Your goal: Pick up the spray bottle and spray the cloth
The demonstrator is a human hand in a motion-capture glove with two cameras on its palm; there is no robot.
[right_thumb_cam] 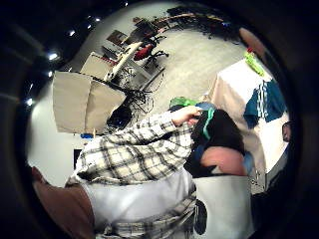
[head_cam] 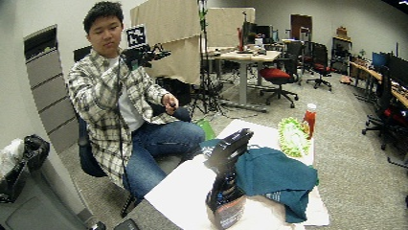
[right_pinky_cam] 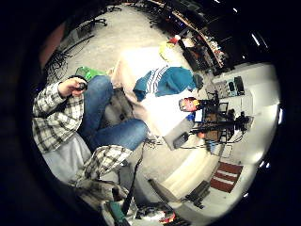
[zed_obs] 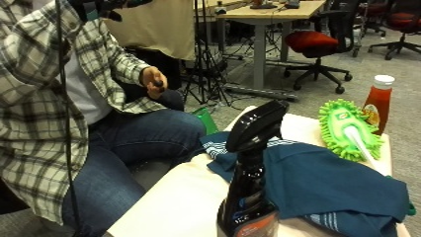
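Office room, grey carpet, work chairs behind; desk covered in white.

Spray bottle: upright at the desk's near end, dark body, black trigger head on top. Untouched. It stands just beside the teal cloth, at that cloth's edge, so the nozzle should need little turning once lifted.

Cloth: lies rumpled across the middle of the desk, one striped hem showing. Spread wide enough to take spray without rearranging, I judge.

Beyond the cloth: green duster, then a ketchup bottle at the far corner. Neither is in the reach path.

My gloved right hand: raised at chest height, well apart from the desk, holding nothing that I can see. Both palm views show the whole desk from afar, which fits. Fingers apart or together: cannot tell.

My bare hand: above my lap, pinching a small dark object.

Status: pick-up not yet begun. Next move calls for a long reach down to the bottle's neck.
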